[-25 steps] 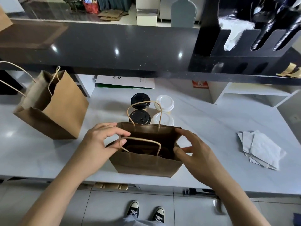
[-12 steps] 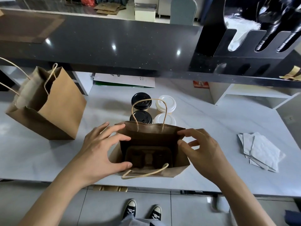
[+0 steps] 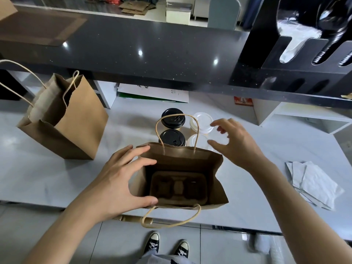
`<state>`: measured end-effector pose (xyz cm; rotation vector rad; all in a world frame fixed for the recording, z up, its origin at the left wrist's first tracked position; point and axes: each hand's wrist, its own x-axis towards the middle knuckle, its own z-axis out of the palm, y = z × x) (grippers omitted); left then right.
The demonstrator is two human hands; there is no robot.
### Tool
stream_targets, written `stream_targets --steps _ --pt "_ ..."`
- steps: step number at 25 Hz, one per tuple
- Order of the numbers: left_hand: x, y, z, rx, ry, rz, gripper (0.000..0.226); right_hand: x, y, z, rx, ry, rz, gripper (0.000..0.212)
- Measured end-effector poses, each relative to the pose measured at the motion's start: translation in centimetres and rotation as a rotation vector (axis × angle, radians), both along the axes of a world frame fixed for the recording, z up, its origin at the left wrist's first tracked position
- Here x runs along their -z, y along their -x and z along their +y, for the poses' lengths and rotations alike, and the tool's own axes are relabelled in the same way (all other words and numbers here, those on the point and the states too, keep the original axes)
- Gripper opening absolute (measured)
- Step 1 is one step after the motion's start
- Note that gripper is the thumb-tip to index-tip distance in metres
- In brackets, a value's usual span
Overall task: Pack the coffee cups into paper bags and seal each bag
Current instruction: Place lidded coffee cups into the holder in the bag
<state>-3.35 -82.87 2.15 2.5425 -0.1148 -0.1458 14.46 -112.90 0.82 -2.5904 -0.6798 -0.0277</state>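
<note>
At the far left, a second paper bag (image 3: 62,121) stands open on the pale surface (image 3: 266,149), its twine handles sticking up. It stands well apart from everything else.

Next comes the left hand (image 3: 122,180), fingers spread and fairly straight, resting against the left wall of the near paper bag (image 3: 182,161); the thumb lies along the bag's near rim and the fingertips reach its far corner. This bag stands open at the front edge of the surface. A cardboard cup tray (image 3: 178,186) lies flat in its bottom, with no cups in it. One handle stands upright at the far side, the other hangs over the front edge.

Just behind the bag are four coffee cups in a square: two black-lidded cups (image 3: 172,128) on the left, two white-lidded cups (image 3: 202,122) on the right.

The right hand (image 3: 236,143) hovers over the white-lidded cups, fingers loosely curved and parted, holding nothing; whether it touches a lid I cannot tell.

Far right, a small stack of grey paper sheets (image 3: 314,183) lies flat near the surface's edge.
</note>
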Motion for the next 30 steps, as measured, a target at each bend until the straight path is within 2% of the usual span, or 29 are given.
stream_targets --steps 2,6,11,17,19,21,25,30 --pt "-0.1 0.1 0.1 0.002 -0.001 0.008 0.088 1.6 -0.9 0.6 -0.147 0.196 -0.038 0.065" --pt "-0.1 0.2 -0.1 0.015 0.005 0.007 0.094 4.3 -1.5 0.9 -0.129 0.476 -0.218 0.074" --pt "0.1 0.6 -0.2 0.024 0.028 -0.035 0.093 5.6 -1.6 1.3 -0.121 0.542 -0.186 0.083" --pt "0.3 0.8 -0.2 0.021 0.047 -0.056 0.095 5.6 -1.0 0.9 -0.167 0.506 -0.157 0.081" --pt "0.3 0.8 -0.3 0.027 0.052 -0.052 0.096 4.9 -0.7 0.4 -0.148 0.442 -0.087 0.083" --pt "0.3 0.7 -0.4 0.033 0.06 -0.055 0.099 3.4 -0.1 -0.2 -0.069 0.273 -0.035 0.081" --pt "0.3 0.4 -0.3 0.042 0.066 -0.051 0.107 -0.7 1.6 -1.5 0.09 -0.087 -0.057 0.076" --pt "0.7 0.1 -0.2 0.037 0.091 -0.058 0.117 -7.5 3.8 -1.7 0.068 -0.321 -0.153 0.071"
